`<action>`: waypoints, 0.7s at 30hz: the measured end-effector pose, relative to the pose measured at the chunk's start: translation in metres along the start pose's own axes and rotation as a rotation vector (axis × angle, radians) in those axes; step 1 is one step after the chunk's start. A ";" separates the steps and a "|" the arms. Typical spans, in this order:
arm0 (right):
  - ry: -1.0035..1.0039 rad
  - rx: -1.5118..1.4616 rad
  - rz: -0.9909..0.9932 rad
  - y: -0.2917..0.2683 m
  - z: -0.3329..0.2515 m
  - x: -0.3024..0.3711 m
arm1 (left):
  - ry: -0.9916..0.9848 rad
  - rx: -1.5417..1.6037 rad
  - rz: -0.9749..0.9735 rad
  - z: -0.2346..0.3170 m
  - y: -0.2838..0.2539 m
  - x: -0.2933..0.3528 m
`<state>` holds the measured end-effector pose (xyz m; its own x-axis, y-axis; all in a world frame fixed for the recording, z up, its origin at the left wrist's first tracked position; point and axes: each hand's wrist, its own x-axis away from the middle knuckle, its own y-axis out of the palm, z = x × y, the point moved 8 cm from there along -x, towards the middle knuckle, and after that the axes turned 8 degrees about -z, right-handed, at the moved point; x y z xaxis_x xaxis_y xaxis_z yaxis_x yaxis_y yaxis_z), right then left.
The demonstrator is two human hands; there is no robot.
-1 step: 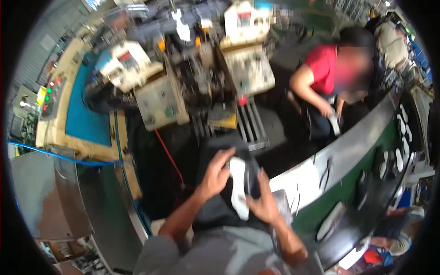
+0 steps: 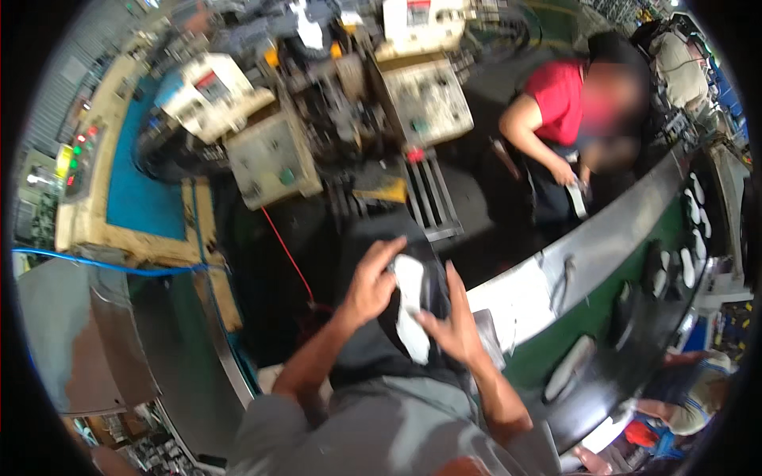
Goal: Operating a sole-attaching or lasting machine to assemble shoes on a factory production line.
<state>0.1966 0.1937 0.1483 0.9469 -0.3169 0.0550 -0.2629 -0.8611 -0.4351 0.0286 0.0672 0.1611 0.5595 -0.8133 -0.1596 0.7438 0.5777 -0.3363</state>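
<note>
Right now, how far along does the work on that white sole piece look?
Done: several white soles already lie on the green conveyor belt to the right. In hand: the left hand and right hand both grip one white sole against a dark shoe; whether it is fully seated I cannot tell. Left: this piece has not reached the belt. Another person in a red shirt handles a white piece further along.

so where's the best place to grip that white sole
By its long edges near the middle, a hand from either side. The white sole is narrow and flat, held lengthwise between the left hand and right hand, so its edges are the reachable parts.
</note>
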 end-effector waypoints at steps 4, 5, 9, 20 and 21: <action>0.117 -0.220 0.046 0.005 0.009 -0.045 | -0.038 0.051 -0.077 0.003 0.007 -0.010; 0.073 -0.061 0.063 0.020 0.011 -0.055 | 0.140 -0.232 -0.077 0.009 -0.003 -0.012; 0.131 -0.194 -0.007 0.002 0.000 -0.059 | 0.090 -0.172 0.040 0.022 0.001 -0.023; 0.087 -0.339 0.010 0.013 0.025 -0.046 | 0.041 -0.141 0.099 -0.003 0.020 -0.016; 0.136 -0.362 -0.010 0.015 0.035 -0.046 | -0.163 -0.013 0.035 -0.026 0.028 -0.010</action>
<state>0.1552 0.2092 0.1073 0.9229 -0.3366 0.1871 -0.3253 -0.9414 -0.0894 0.0343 0.0895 0.1296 0.6374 -0.7703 -0.0193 0.7187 0.6033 -0.3456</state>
